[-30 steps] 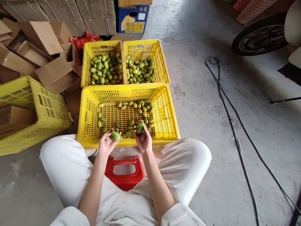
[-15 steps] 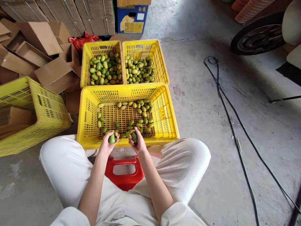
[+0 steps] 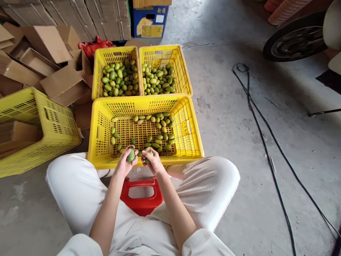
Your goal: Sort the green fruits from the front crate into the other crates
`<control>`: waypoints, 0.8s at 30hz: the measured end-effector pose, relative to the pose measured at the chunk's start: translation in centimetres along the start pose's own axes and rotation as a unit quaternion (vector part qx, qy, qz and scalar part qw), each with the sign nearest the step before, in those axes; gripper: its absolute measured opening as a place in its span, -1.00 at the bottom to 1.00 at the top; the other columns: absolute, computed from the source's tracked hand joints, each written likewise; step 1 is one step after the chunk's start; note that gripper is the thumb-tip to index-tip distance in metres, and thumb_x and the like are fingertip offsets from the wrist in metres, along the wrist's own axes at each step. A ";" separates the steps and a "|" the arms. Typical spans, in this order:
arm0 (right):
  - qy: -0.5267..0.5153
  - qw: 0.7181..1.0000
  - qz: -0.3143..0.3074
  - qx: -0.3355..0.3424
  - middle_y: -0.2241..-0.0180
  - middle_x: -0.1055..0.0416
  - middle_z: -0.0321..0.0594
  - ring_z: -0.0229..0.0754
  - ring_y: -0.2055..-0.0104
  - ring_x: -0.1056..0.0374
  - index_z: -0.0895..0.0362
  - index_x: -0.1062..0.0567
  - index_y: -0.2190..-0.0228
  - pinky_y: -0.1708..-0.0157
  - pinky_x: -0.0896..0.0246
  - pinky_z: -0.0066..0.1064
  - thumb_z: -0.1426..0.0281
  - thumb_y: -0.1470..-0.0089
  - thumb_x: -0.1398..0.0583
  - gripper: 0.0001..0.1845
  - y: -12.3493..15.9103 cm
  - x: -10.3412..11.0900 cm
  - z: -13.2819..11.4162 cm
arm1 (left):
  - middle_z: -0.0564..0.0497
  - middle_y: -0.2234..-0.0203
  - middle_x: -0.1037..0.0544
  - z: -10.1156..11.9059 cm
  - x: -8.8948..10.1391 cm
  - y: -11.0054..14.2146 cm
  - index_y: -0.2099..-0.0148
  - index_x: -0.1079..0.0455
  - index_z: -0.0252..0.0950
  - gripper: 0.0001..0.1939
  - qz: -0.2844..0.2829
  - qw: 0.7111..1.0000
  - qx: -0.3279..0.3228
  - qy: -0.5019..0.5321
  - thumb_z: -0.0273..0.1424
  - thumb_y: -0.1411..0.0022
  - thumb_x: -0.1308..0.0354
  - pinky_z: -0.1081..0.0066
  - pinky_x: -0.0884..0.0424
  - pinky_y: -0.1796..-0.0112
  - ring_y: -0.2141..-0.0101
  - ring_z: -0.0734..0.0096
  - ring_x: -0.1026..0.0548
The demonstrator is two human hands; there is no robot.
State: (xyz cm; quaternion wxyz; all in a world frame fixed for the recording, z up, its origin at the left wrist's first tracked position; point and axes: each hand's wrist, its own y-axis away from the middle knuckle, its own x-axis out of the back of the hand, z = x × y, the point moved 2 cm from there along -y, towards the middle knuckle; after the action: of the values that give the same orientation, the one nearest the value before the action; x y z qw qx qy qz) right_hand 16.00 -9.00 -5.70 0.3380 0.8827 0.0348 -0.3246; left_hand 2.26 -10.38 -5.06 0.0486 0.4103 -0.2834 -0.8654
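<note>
Green fruit (image 3: 130, 155) sits in my left hand (image 3: 123, 166), fingers half curled round it at the near edge of the big yellow crate (image 3: 106, 164); by the same edge, my right hand (image 3: 156, 165) is closed round another fruit (image 3: 148, 159). A slack grip could drop either onto the loose fruits (image 3: 158, 126) inside the crate, bruising them. My fingers mostly cover the right one; both undersides are hidden
</note>
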 end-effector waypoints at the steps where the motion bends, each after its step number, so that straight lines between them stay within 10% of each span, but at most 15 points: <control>1: 0.016 1.000 -0.001 -0.021 0.70 -0.29 -0.43 -0.36 0.69 -0.19 0.09 -0.27 0.59 0.79 0.09 -0.58 0.19 0.23 -0.44 -0.53 0.0 0.0 0.2 | 0.07 0.48 -0.44 -0.2 0.0 0.0 0.19 -0.40 -0.30 -0.77 -0.017 1.000 0.008 -0.015 -0.31 -0.15 -0.28 0.63 -0.17 0.65 0.68 0.71 -0.28; 5: 0.042 0.995 0.041 -0.075 0.79 -0.19 -0.40 -0.36 0.79 -0.07 0.09 -0.25 0.65 0.84 0.27 -0.54 -0.02 0.13 -0.34 -0.47 -0.1 0.8 0.1 | 0.09 0.49 -0.42 -0.1 0.3 -0.1 0.11 -0.40 -0.25 -0.75 -0.007 0.998 0.005 -0.066 -0.29 -0.19 -0.25 0.65 -0.04 0.69 0.73 0.76 -0.18; 15: -0.153 0.987 0.036 0.037 0.23 -0.54 -0.29 -0.21 0.29 -0.44 0.07 -0.50 0.28 0.40 -0.36 -0.42 0.28 0.22 -0.43 -0.60 -0.8 0.9 -0.8 | -0.11 0.11 -0.55 0.6 -0.2 0.0 -0.11 -0.41 -0.27 -0.52 0.032 0.999 -0.016 -0.010 -0.33 -0.13 -0.29 0.37 -0.51 0.20 0.14 0.30 -0.56; 24: -0.035 0.992 0.001 -0.117 0.56 -0.38 -0.33 -0.37 0.59 -0.21 0.14 -0.37 0.50 0.73 0.13 -0.60 0.28 0.19 -0.40 -0.66 -0.8 1.4 1.8 | 0.02 0.56 -0.48 -2.3 1.0 -0.5 0.33 -0.37 -0.33 -0.78 0.121 0.985 0.112 -0.050 -0.37 -0.04 -0.34 0.59 -0.25 0.66 0.62 0.51 -0.43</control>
State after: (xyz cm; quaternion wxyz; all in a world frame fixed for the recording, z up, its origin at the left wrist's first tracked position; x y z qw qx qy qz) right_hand 15.86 -9.68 -7.98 0.4406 0.8251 0.0593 -0.3488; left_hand 3.36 -11.32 -7.13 0.0920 0.3319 -0.4282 -0.8355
